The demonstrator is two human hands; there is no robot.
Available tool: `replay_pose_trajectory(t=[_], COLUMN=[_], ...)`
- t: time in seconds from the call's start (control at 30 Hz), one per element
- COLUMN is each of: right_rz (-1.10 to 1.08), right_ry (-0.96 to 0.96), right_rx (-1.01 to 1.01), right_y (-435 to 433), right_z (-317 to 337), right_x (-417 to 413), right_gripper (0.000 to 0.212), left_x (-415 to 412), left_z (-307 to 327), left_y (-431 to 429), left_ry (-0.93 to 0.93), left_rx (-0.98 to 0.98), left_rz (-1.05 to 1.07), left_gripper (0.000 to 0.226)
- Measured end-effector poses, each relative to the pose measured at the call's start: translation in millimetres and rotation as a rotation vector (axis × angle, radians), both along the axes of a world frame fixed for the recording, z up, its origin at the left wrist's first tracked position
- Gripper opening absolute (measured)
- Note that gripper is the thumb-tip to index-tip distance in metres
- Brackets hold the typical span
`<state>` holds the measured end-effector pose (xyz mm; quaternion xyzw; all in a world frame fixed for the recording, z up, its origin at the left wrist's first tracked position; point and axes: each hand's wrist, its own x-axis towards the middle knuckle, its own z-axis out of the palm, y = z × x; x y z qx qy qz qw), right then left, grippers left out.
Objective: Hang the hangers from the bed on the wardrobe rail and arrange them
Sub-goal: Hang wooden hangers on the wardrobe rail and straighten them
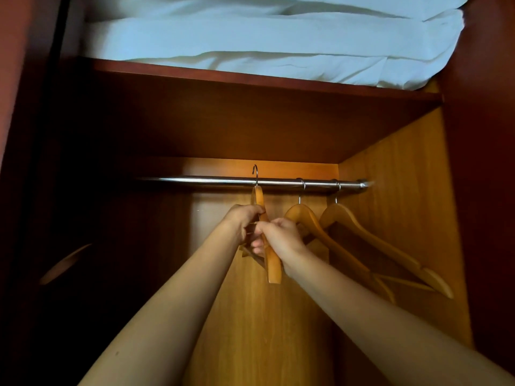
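A chrome wardrobe rail point(211, 180) runs across the cupboard under a dark shelf. Both hands grip one wooden hanger point(272, 266) seen edge-on; its metal hook sits over the rail near the middle. My left hand point(243, 220) holds its upper part, and my right hand point(278, 238) closes around it just below. Two more wooden hangers hang on ring fittings to the right: one point(320, 232) beside my right hand, the other point(390, 252) close to the right wall.
Folded white bedding point(250, 37) fills the shelf point(250, 79) above the rail. The wardrobe's right side panel point(412, 218) stands close to the far hanger. The left part of the cupboard is dark, with a curved wooden shape point(65, 263) low down there.
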<state>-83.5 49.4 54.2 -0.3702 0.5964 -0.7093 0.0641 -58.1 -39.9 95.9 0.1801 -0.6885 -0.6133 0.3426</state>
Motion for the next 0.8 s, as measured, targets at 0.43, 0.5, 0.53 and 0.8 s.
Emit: replay_pose_trajectory(t=[0.43,0.5,0.53,0.8], right_rz=[-0.196,-0.301,-0.400,-1.022], right_ry=[0.418,0.570,0.669,0.809], right_rx=[0.310,0.382,0.398,0.791], right_y=[-9,-1,5,84], right_z=[-23,-20,-17,4], right_x=[-23,-30,-35,-101], right_gripper=[0.014,0.022,0.025,0.048], left_x=[-18,-19,-20,-20], left_z=[-24,-26,-27,-34], left_y=[-12,-10,-11,-7], left_ry=[-0.047,-0.040,-0.032,0.014], left_rx=[-0.060,-0.031,-0.023,-0.029], left_rz=[-0.025,-0.038,-0.043,-0.070], left_gripper=[0.022,0.007,0.008,0.019])
